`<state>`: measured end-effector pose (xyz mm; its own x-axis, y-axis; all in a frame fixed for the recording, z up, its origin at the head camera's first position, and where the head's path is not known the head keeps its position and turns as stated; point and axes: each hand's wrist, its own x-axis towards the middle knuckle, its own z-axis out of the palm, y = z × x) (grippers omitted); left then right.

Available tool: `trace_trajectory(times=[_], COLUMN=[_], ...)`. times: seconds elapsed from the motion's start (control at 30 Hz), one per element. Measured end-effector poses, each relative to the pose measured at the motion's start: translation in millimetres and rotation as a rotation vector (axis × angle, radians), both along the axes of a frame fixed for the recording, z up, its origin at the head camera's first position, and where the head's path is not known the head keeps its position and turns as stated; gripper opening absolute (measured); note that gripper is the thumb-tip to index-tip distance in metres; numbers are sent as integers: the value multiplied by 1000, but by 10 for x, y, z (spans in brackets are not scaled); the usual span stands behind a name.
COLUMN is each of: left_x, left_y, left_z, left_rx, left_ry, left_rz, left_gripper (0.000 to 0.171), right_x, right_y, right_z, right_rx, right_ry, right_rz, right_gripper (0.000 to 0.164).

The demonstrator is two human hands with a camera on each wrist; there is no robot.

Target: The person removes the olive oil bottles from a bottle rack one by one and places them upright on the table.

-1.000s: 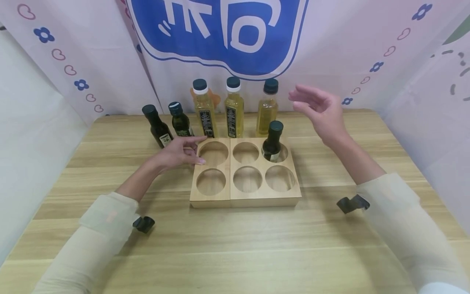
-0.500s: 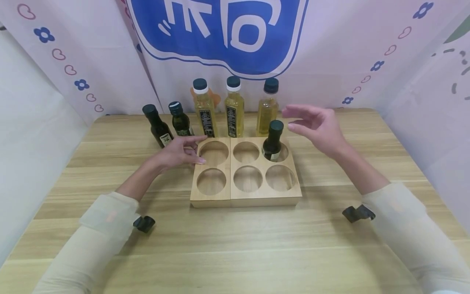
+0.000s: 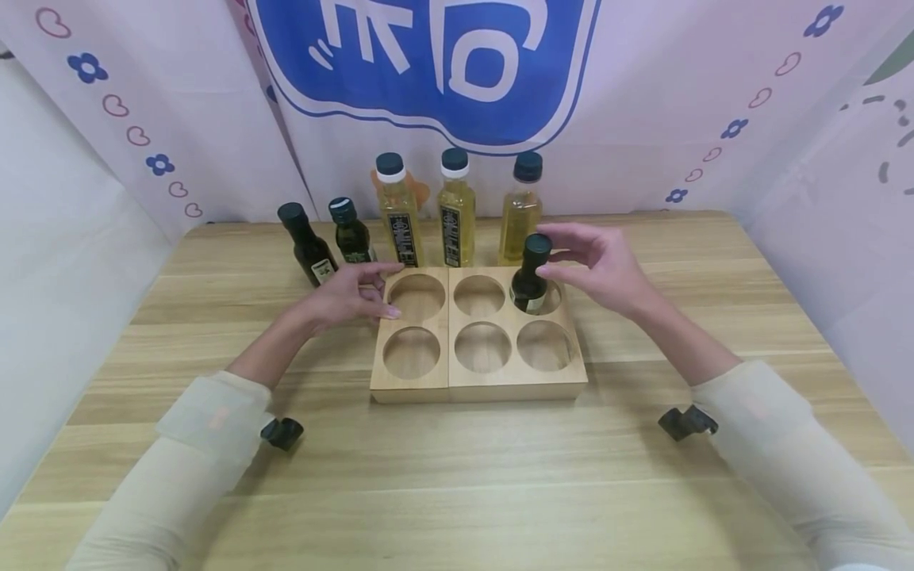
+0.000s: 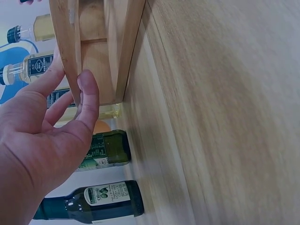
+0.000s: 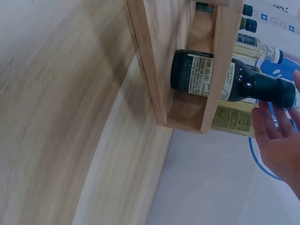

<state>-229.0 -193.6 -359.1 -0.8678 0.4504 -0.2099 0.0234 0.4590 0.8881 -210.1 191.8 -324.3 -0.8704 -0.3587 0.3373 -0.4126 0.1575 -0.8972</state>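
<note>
A wooden bottle rack (image 3: 447,381) with several round holes stands mid-table. My left hand (image 3: 347,295) pinches its back left top edge, the thumb on top; in the left wrist view the fingers (image 4: 89,96) meet the top board's edge. A dark olive oil bottle (image 3: 528,284) with a green cap stands in the back right hole, leaning slightly. Around its neck my right hand (image 3: 603,266) is spread, thumb in front and fingers behind the cap. In the right wrist view the fingertips (image 5: 266,110) are right beside the neck of the bottle (image 5: 211,77); firm contact cannot be made out.
Behind the rack stand three clear bottles of yellow oil (image 3: 400,222), (image 3: 457,218), (image 3: 521,214). Two dark bottles (image 3: 309,246), (image 3: 352,234) are at the back left, close to my left hand. A printed cloth (image 3: 607,174) hangs behind the table (image 3: 464,476).
My right hand has come down and to the left, from beside the clear bottle at the right to the dark bottle's neck. The left hand keeps its place on the rack.
</note>
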Motion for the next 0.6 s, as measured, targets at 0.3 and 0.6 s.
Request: trace_trajectory(times=[0.3,0.6], left_x=[0,0], left_y=[-8,-6], left_z=[4,-2], left_rx=[-26,-14], left_ry=[5,-6], left_rz=[-10,-5], left_gripper=[79,79], right_x=[-18,-7], right_y=[-46,-72], right_z=[-41,-25], right_rx=[-13,-9], right_ry=[-41,-33], right_rz=[-23,-65], right_gripper=[50,44])
